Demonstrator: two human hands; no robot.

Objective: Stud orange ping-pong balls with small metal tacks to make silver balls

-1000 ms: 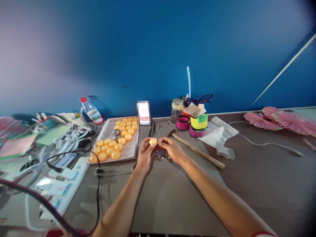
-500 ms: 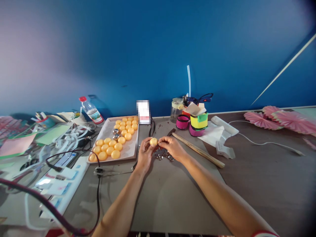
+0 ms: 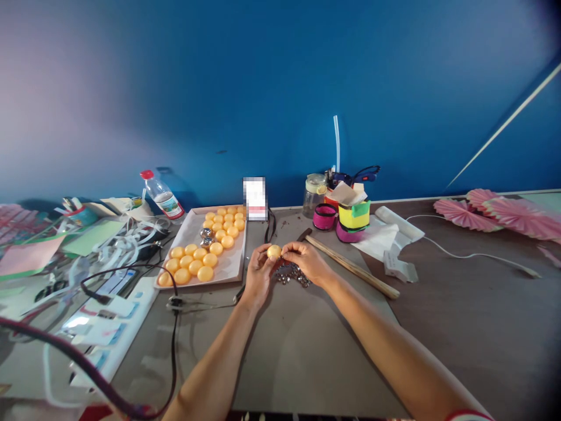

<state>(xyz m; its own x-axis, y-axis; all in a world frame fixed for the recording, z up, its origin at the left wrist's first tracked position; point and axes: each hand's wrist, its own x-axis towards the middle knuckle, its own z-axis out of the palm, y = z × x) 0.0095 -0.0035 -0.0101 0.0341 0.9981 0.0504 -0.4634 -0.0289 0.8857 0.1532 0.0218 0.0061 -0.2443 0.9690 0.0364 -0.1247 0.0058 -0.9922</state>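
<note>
My left hand (image 3: 258, 275) grips a small yellow ball (image 3: 274, 251) between fingers and thumb, held just above the table. My right hand (image 3: 307, 261) is closed in a pinch against the ball's right side; what the pinch holds is too small to make out. Under both hands lies a heap of small shiny metal pieces (image 3: 291, 275). To the left, a beige tray (image 3: 232, 266) carries several more yellow balls (image 3: 193, 263) and two silver ones (image 3: 205, 237).
A wooden-handled hammer (image 3: 355, 269) lies right of my hands. Behind it stand a jar (image 3: 314, 195) and bright tape rolls (image 3: 353, 217). A water bottle (image 3: 162, 197), cables (image 3: 131, 275), a power strip (image 3: 105, 327) and papers crowd the left. Pink paper fans (image 3: 495, 213) lie far right.
Both hands and the ball stay almost in place, with only slight finger shifts on the ball.
</note>
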